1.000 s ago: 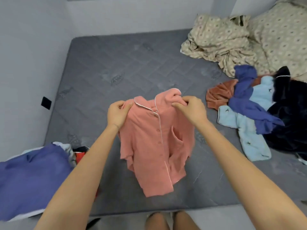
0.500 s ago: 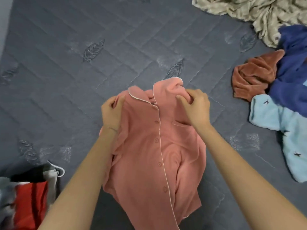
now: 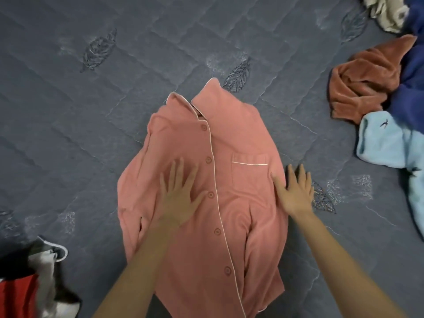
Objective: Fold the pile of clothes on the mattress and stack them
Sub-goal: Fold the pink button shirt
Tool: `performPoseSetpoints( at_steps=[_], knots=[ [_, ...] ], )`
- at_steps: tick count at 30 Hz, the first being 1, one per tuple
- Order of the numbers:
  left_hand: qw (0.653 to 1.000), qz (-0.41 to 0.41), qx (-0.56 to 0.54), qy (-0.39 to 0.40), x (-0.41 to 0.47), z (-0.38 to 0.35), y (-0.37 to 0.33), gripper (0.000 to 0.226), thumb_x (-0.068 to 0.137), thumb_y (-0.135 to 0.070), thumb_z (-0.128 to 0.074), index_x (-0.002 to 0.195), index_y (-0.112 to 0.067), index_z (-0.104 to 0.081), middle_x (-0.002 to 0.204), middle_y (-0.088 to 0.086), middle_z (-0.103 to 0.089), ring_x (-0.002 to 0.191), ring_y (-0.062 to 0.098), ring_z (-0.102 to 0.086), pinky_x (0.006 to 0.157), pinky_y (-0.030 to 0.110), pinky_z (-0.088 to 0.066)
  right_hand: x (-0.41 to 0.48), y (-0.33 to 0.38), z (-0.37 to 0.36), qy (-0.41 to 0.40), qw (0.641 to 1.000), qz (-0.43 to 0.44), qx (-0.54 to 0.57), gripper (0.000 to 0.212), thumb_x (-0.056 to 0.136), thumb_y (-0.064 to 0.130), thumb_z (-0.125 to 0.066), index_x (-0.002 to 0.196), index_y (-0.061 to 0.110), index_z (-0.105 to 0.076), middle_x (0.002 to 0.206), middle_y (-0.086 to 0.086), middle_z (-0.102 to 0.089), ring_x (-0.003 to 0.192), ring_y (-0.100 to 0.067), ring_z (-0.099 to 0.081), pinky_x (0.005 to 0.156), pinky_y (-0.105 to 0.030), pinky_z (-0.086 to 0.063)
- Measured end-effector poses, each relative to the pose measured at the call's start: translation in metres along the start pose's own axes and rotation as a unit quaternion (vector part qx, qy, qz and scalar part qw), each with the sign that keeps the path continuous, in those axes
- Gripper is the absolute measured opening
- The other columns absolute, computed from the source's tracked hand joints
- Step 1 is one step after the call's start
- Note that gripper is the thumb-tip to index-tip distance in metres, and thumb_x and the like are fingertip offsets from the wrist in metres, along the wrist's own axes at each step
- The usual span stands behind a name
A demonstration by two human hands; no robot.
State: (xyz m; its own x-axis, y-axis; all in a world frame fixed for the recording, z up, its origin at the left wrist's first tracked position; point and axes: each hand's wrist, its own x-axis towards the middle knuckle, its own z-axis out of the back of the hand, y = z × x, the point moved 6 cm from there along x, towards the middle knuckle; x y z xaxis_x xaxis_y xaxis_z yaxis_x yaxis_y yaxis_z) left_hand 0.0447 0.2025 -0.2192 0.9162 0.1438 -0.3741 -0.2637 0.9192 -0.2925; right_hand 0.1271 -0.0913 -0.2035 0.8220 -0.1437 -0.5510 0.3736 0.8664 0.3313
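Observation:
A pink button-up pyjama shirt (image 3: 231, 138) with white piping and a chest pocket lies front-up on the grey quilted mattress (image 3: 91, 111), collar pointing away from me. My left hand (image 3: 181, 196) lies flat with spread fingers on the shirt's left half. At the shirt's right edge, my right hand (image 3: 296, 191) rests flat, thumb on the fabric and fingers on the mattress. A pile of unfolded clothes sits at the right: a rust-brown piece (image 3: 364, 79), a dark blue piece (image 3: 413, 88) and a light blue piece (image 3: 390, 145).
A heap of red, white and black clothes (image 3: 29, 283) lies at the lower left corner. A beige patterned cloth (image 3: 385, 12) shows at the top right. Bare mattress stretches to the left of and beyond the shirt.
Both hands let go of the shirt's shoulders and now lie flat lower down. The shirt went from hanging in the air to lying spread on the mattress. The camera moved closer.

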Motion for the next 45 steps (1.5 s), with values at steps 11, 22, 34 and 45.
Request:
performPoseSetpoints(
  at_steps=[11,22,34,45],
  knots=[
    [0.996,-0.014,-0.082,-0.033,0.011,-0.002,-0.054,0.075,0.084,-0.070,-0.020,0.148,-0.037,0.001,0.162,0.006,0.001,0.149,0.021,0.009,0.115,0.040,0.018,-0.016,0.017,-0.007,-0.067,0.962,0.116,0.239,0.030,0.093,0.029,-0.049,0.078,0.005,-0.058,0.076,-0.004,-0.059,0.075,-0.011,-0.052,0.073,-0.034,-0.044],
    [0.850,0.110,-0.515,-0.013,0.038,-0.003,-0.154,0.045,0.077,-0.040,-0.073,0.113,-0.016,-0.058,0.105,-0.004,-0.067,0.097,0.006,-0.064,0.090,0.028,-0.050,-0.035,0.029,-0.013,0.142,0.866,0.073,0.474,0.039,0.096,-0.013,-0.030,0.116,0.016,-0.048,0.110,0.001,-0.064,0.093,0.007,-0.061,0.085,-0.010,-0.043],
    [0.837,0.134,-0.530,-0.022,0.045,0.002,-0.141,0.009,0.095,-0.001,-0.053,0.100,-0.007,-0.057,0.086,-0.007,-0.062,0.071,-0.008,-0.058,0.072,0.013,-0.047,-0.015,0.005,-0.006,0.117,0.853,-0.096,0.499,0.009,0.085,0.007,-0.071,0.077,0.005,-0.066,0.060,0.002,-0.063,0.049,-0.004,-0.054,0.049,-0.016,-0.045],
    [0.841,0.130,-0.525,-0.017,0.053,-0.010,-0.161,0.009,0.093,-0.007,-0.060,0.100,-0.012,-0.057,0.093,-0.007,-0.062,0.077,-0.011,-0.059,0.080,0.023,-0.046,0.008,-0.042,0.035,-0.031,0.872,-0.123,0.473,0.028,0.096,0.013,-0.055,0.070,0.013,-0.048,0.061,0.004,-0.045,0.055,-0.005,-0.039,0.052,-0.015,-0.036]
  ],
)
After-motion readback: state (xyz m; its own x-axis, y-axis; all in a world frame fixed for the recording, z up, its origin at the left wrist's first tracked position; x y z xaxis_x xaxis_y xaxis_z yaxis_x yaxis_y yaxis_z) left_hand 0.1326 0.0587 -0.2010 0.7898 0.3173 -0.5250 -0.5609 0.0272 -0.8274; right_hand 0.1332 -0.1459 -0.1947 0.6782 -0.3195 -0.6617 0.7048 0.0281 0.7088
